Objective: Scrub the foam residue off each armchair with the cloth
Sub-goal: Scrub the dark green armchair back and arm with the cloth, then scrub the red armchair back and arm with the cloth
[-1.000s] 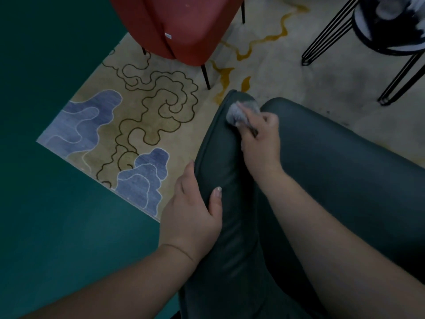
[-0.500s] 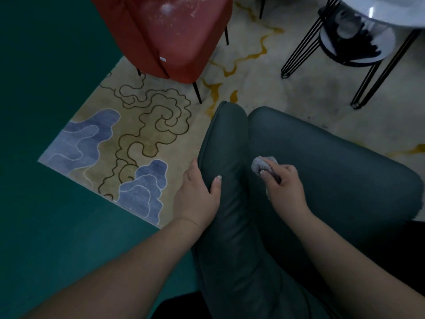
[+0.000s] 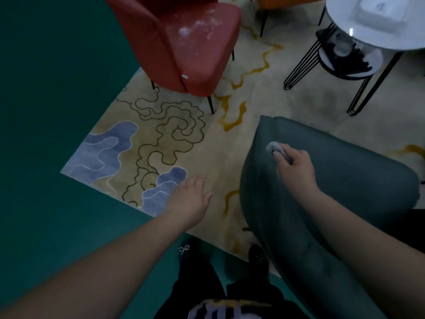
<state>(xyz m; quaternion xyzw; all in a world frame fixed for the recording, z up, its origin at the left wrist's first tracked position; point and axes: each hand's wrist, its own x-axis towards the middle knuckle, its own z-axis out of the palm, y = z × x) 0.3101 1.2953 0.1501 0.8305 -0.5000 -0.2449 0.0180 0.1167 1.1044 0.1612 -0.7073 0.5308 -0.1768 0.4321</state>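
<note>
A dark green armchair [image 3: 345, 180] fills the lower right. My right hand [image 3: 295, 165] grips a small grey cloth [image 3: 274, 149] and presses it against the chair's back near its top edge. My left hand [image 3: 192, 198] hangs in the air over the rug, left of the green chair, with fingers relaxed and holding nothing. A red armchair [image 3: 184, 42] stands at the top centre, and white foam specks are scattered over its seat.
A patterned beige rug [image 3: 161, 139] with blue and yellow shapes lies on a teal floor [image 3: 46, 111]. A round white table [image 3: 377, 21] on black wire legs stands at the top right. An orange chair edge [image 3: 287, 1] shows at the top.
My left hand has let go of the green chair's back edge and moved left off it. The right hand with the cloth has slid along the chair. The view has pulled back.
</note>
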